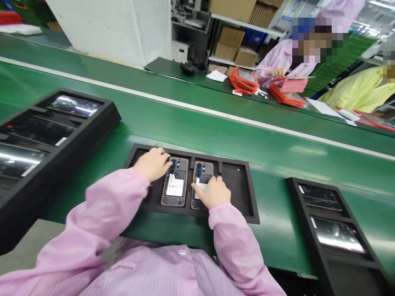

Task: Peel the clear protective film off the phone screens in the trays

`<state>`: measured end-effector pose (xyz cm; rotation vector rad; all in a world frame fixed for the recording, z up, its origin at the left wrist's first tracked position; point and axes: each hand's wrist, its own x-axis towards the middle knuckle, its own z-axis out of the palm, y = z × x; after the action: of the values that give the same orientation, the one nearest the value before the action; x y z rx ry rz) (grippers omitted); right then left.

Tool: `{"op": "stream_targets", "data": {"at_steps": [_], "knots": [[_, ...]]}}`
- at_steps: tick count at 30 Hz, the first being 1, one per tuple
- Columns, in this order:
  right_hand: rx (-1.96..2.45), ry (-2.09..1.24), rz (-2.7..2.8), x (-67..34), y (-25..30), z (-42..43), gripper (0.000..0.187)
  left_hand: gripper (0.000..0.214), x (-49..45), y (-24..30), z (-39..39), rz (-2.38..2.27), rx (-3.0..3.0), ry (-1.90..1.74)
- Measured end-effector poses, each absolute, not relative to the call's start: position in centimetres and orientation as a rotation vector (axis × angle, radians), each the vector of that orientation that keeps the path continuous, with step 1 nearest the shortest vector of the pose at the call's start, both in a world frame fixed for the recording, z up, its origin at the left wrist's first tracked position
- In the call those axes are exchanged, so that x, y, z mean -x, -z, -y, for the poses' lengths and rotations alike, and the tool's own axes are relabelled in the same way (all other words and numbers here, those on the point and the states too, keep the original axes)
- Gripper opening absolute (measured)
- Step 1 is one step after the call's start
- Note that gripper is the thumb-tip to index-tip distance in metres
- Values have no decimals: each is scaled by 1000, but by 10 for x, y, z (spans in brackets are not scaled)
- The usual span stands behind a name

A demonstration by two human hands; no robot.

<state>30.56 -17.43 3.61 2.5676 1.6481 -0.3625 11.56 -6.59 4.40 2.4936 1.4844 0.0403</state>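
While the left hand (153, 165) and right hand (217, 193) reach into a black tray (236, 187), the left phone (182, 172) and the right phone (206, 172) lie side by side

As the head view shows, both phones rest rear side up in the tray, orange-edged, with camera lenses (173, 166) at the far end and a white label (175, 188) on each. The left hand's bent fingers are at the upper left edge of the left phone, beside its lenses; whether they are clamped on it, I cannot tell. The right hand covers the lower right part of the right phone, thumb across the label and apart from the bent fingers; whether it grips the edge cannot be told either.

The tray lies on a green worktop (271, 201). Near the picture's left edge, a thick black holder (92, 128) carries dark, glossy devices (74, 105); on the right, a slimmer holder (299, 222) carries two dark panels (336, 234). Across the worktop, a person in pink (285, 53) has a hand above red-orange items (288, 96), near a similar stack (243, 81). Farther right is a person in yellow (354, 90).
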Motion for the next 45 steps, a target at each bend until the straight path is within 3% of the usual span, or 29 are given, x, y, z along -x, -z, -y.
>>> {"op": "stream_targets", "data": {"at_steps": [3,8,13,15,19,22,28,35,39,42,45], "knots": [[-2638,352,-1576,-288,-29,161,78,33,-155,-28,64,-1520,-2463,-75],[-2794,486,-1529,-301,-34,147,72,26,-161,-19,49,-1445,-2334,-296],[-2818,893,-1734,-323,-47,149,55,30,-143,-31,39,-1157,-2019,-505],[-2848,992,-1890,-320,-51,154,57,31,-141,-34,42,-1039,-1862,-571],[-2986,834,-2096,-293,-57,162,75,21,-146,-34,47,-933,-1576,-718],[-2918,673,-1990,-267,-62,159,74,16,-147,-35,45,-875,-1371,-774],[-2824,431,-1919,-234,-60,142,86,39,-147,-38,43,-786,-839,-760],[-2751,519,-1928,-219,-50,144,108,34,-150,-37,48,-763,-537,-830],[-2760,990,-2019,-240,-51,137,111,39,-149,-48,60,-649,-522,-877],[-2702,1827,-2144,-267,-56,129,109,66,-141,-53,71,-437,-757,-989],[-2430,2765,-1699,-287,-61,130,88,107,-130,-50,81,-210,-1536,-1080]]}}
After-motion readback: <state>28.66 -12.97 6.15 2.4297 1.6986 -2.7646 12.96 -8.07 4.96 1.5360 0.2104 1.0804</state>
